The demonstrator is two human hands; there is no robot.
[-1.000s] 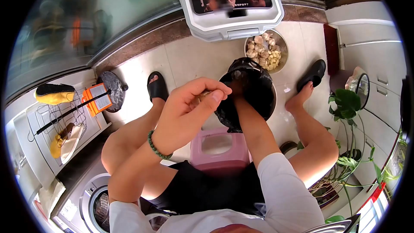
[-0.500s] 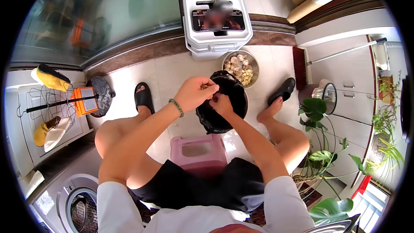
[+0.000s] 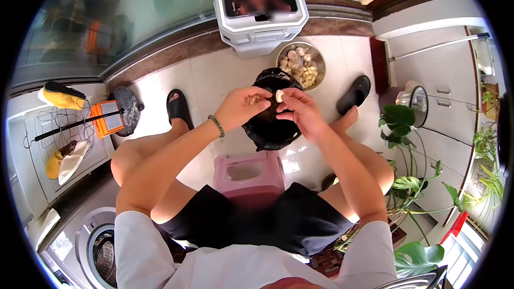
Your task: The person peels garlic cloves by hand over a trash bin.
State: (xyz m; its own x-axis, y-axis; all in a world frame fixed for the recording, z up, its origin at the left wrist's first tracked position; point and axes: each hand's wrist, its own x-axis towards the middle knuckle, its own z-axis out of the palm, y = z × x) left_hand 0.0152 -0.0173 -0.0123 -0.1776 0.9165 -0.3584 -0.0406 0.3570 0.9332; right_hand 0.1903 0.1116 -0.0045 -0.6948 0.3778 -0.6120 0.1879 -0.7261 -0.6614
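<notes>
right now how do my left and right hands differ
The left hand has a green beaded bracelet at its wrist; the right hand has none. The left holds a small tan piece, partly hidden by its fingers, while the right pinches a pale clove. Both have fingertips above the black-lined bin.

Shoes (image 3: 65,97), phone (image 3: 234,6) and plants (image 3: 398,120)

We see the phone on a white box (image 3: 262,36) at the top. At left, we find the shoes on a wire rack (image 3: 80,124), with a washer (image 3: 100,254) below. At right, we spot a pole (image 3: 439,47) slanting across cabinets (image 3: 433,67), plants lower down.
</notes>
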